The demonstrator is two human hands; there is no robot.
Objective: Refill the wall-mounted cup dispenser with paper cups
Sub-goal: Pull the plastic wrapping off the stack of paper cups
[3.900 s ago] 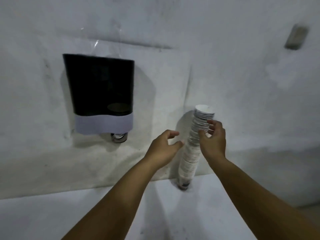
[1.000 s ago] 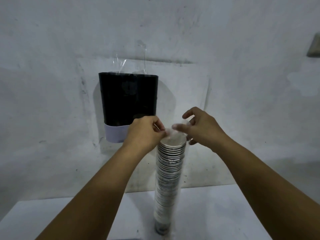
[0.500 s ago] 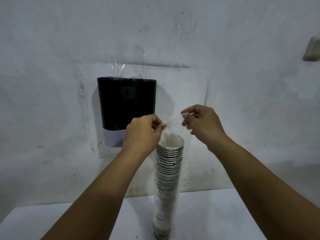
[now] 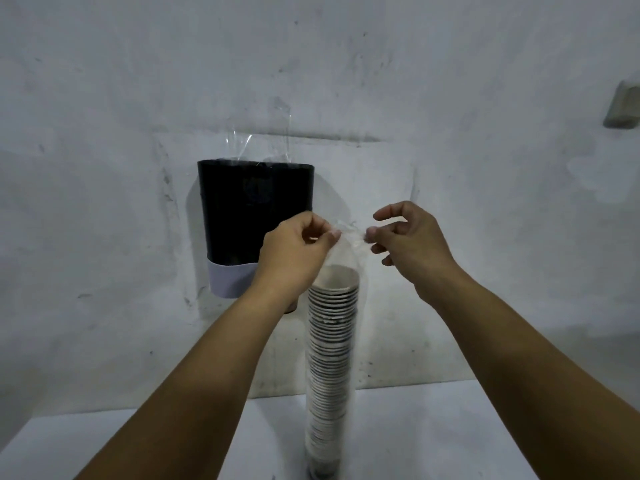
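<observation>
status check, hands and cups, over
Left hand and right hand both pinching the plastic sleeve open. Cup stack upright on counter. Dispenser not yet loaded. Nothing blocking.

Cups [image 4: 332, 358]: matt white paper in a thin, clear, glossy plastic sleeve [image 4: 349, 237]. Dispenser [image 4: 254, 202]: smooth dark plastic. Wall [image 4: 485, 98]: rough, scuffed, matt.

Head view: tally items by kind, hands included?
Black wall-mounted cup dispenser: 1
Tall stack of white paper cups: 1
Clear plastic sleeve round the stack: 1
Bare hands, left hand, right hand: 2
White table: 1
Total: 6
</observation>
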